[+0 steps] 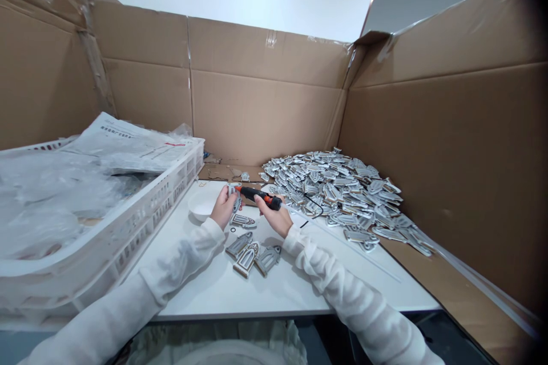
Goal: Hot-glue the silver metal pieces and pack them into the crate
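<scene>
A white plastic basket [166,191] stands along the left edge of the white desk [205,296], bearing clear plastic bags [55,194] and printed paper [128,145]; a white bowl [201,205] sits towards the desk's far left corner, partly behind the left hand [223,208], which pinches a grey arched piece [237,203] between thumb and fingers, above the far half of the desk; a small black ring [233,230] and four loose arched pieces [247,259] lie between there and the near edge, three of them overlapping; the right hand [274,218] is wrapped round a black-and-orange tool [261,197], its orange tip pointing left at the held piece, though whether they touch I cannot tell; a large heap of similar pieces [334,182] covers the far right corner, beside the cardboard wall [449,142].
</scene>
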{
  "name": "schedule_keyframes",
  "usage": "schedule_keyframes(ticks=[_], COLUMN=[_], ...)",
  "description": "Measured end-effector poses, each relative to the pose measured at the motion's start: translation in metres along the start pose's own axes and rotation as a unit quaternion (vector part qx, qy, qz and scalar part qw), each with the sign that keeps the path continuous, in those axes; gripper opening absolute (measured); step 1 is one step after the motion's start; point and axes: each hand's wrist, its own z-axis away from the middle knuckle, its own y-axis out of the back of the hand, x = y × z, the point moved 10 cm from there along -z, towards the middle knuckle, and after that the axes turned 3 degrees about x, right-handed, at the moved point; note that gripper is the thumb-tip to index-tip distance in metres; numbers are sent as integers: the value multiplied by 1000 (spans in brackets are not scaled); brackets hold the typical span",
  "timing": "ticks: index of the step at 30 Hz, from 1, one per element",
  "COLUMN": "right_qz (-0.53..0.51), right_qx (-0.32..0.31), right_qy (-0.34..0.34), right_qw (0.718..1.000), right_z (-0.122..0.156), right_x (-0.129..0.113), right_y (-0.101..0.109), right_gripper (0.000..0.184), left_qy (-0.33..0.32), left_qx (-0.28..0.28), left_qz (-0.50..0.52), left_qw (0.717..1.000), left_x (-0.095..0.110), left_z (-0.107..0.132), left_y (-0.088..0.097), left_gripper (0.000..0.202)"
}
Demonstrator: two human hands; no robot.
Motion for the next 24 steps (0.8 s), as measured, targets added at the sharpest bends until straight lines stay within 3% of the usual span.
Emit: schedule_keyframes(ticks=[8, 16, 20, 24], right_qz=[8, 73, 71, -7], right_qx=[0, -26, 49, 123], right_qy=[3, 96, 83, 27], right_qw=[1000, 992, 993, 992], right_z=[0, 0, -4, -11], right_x=[-1, -24, -21, 1], right_y=[0, -6, 10, 28], right_gripper=[43, 36, 36, 32], left_qy=[4, -2, 17, 62], left_qx=[3, 18, 14, 0], left_qz=[-3, -8, -3, 15], left_qw=[1000, 1000, 1000, 998], left_x=[-1, -3, -6, -15], left_z=[0, -2, 0, 3], left_y=[0, 4, 3, -1], left_gripper=[14, 8, 10, 13])
